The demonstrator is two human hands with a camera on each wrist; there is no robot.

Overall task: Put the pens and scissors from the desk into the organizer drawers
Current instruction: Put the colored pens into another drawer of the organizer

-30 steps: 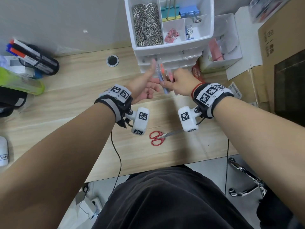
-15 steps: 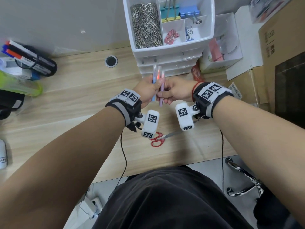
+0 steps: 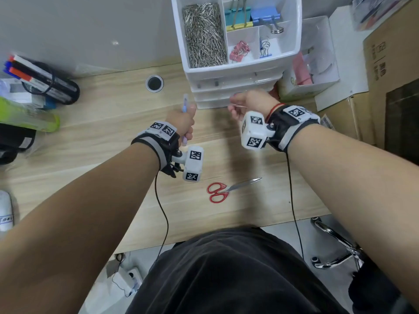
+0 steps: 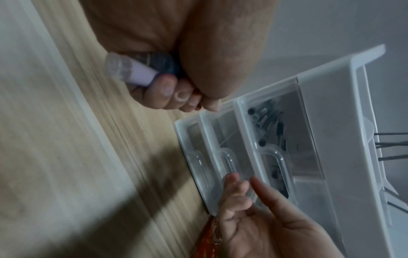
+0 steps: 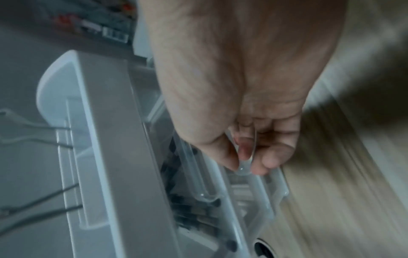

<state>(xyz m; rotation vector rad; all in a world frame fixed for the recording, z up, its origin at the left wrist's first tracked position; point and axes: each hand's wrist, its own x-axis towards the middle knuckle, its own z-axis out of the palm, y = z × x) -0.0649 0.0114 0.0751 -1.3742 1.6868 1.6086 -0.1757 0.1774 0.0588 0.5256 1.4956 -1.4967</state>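
Observation:
My left hand (image 3: 184, 121) grips a bundle of pens (image 3: 186, 99) in a fist, left of the organizer; a lilac barrel with a clear cap (image 4: 130, 69) sticks out. The white organizer (image 3: 238, 69) stands at the desk's back, with clips in its top tray and three clear drawers below, all pushed in. My right hand (image 3: 240, 107) is at the drawer fronts, thumb and fingers (image 5: 245, 162) pinching a clear drawer handle (image 5: 244, 172) below the top drawer. Red-handled scissors (image 3: 226, 190) lie untouched on the desk between my forearms.
A bundle of markers (image 3: 40, 80) and a green bottle (image 3: 27, 116) lie at the far left. A cable hole (image 3: 154, 83) sits left of the organizer. A white box (image 3: 310, 62) and a cardboard carton (image 3: 390, 75) stand to the right. Wrist cables hang over the desk's front edge.
Both hands held the pens together in front of the organizer. Now the left hand alone holds them and has moved left, while the right hand has reached the drawer fronts and taken a handle.

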